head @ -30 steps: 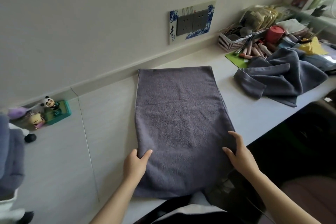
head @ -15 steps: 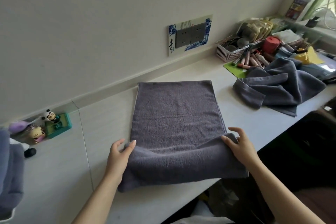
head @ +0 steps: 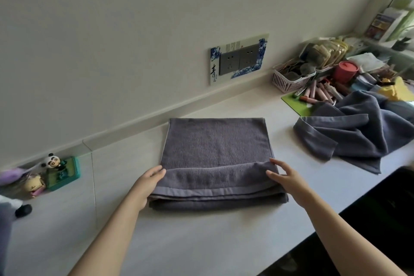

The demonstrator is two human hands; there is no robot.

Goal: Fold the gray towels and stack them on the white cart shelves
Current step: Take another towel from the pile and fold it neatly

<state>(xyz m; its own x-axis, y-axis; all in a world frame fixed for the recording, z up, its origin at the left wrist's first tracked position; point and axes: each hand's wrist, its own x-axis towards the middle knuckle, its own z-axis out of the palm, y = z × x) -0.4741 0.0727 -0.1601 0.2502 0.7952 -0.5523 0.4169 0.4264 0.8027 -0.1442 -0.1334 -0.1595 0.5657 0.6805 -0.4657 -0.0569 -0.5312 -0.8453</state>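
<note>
White counter runs along a pale wall, and I am working on the open stretch of it because it gives me a flat bed for folding. At the far right a heap of unfolded gray towels lies crumpled beside the clutter, out of my way, waiting its turn as I judge it.

Square in front of me lies the gray towel, its far edge near the wall's skirting and its near end doubled up onto itself. That near flap makes a thick band across the front, with a smooth woven hem running along it and the stacked layers showing at the front edge. The pile looks soft and matte, charcoal with a faint violet cast, and the side edges line up fairly true.

My left hand sits at the left end of the flap, fingers curled over the cloth and gripping its corner. My right hand holds the right end the same way, thumb and fingers pinching the flap's top edge. I hold both ends so the fold travels evenly and stays straight.

No white cart shelf shows from here, so stacking is not yet begun.
</note>
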